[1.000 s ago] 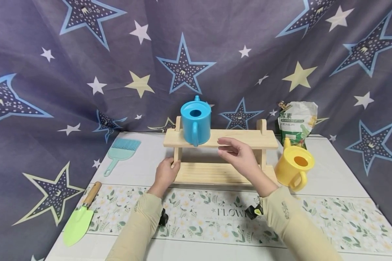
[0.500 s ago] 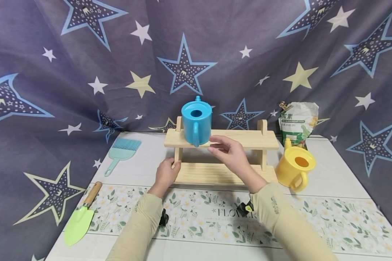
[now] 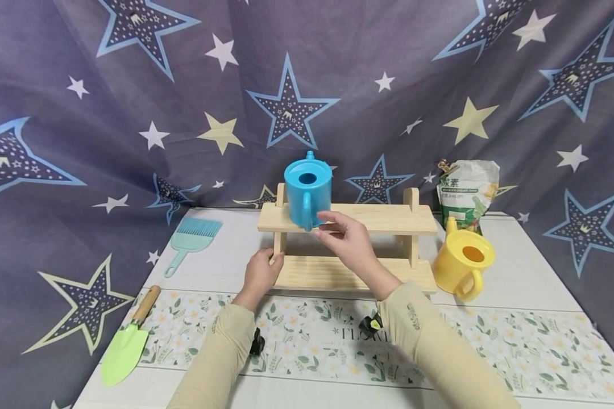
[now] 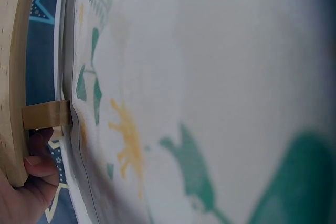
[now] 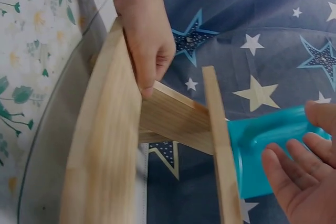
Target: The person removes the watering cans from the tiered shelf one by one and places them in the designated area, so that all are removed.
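A two-tier wooden shelf [image 3: 384, 217] stands on the table, with a blue watering can [image 3: 294, 199] upright at the left of its upper board, handle toward me. My left hand [image 3: 261, 274] grips the left end of the lower board; in the left wrist view its thumb [image 4: 42, 166] bends round the wood. My right hand [image 3: 349, 241] is right at the can's lower right side, close to the handle, its fingers relaxed and apart from the thumb. In the right wrist view the fingers [image 5: 294, 177] of that hand overlap the blue can without closing round it.
A yellow watering can [image 3: 446, 264] stands right of the shelf, before a white and green bag [image 3: 468, 196] with a clip. To the left lie a teal brush with dustpan [image 3: 191, 241] and a green trowel [image 3: 125, 352]. A star-patterned curtain [image 3: 184, 102] hangs behind.
My right hand has moved left along the front of the upper board, up to the blue watering can. The left hand keeps its grip on the shelf in the same place.
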The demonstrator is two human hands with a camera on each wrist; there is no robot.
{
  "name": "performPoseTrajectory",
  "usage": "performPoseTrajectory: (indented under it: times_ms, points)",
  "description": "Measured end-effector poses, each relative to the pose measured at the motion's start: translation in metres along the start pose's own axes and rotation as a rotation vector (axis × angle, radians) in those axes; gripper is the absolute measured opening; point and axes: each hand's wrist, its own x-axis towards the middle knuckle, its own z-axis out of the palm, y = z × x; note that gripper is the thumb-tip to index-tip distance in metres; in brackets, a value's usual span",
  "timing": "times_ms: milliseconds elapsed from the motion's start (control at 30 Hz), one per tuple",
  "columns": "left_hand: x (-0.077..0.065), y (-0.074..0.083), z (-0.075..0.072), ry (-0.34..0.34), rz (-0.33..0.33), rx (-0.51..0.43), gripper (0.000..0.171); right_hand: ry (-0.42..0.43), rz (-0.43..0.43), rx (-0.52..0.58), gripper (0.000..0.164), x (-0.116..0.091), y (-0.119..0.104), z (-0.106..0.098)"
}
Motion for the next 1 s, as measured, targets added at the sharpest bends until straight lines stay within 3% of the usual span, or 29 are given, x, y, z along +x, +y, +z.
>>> performPoseTrajectory:
  times_ms: [200,467,1000]
  points:
    - [0.002,0.000,0.001,0.009,0.009,0.000,0.035,0.064,-0.029,-0.066,0.033,0.003,0.002,0.007]
    - [0.000,-0.001,0.001,0.016,0.018,-0.004,0.034,0.091,-0.033,-0.069,0.032,0.008,0.005,0.015]
    - [0.000,-0.003,0.002,-0.004,0.013,0.004,0.035,0.148,-0.089,-0.271,0.032,0.013,0.002,0.032]
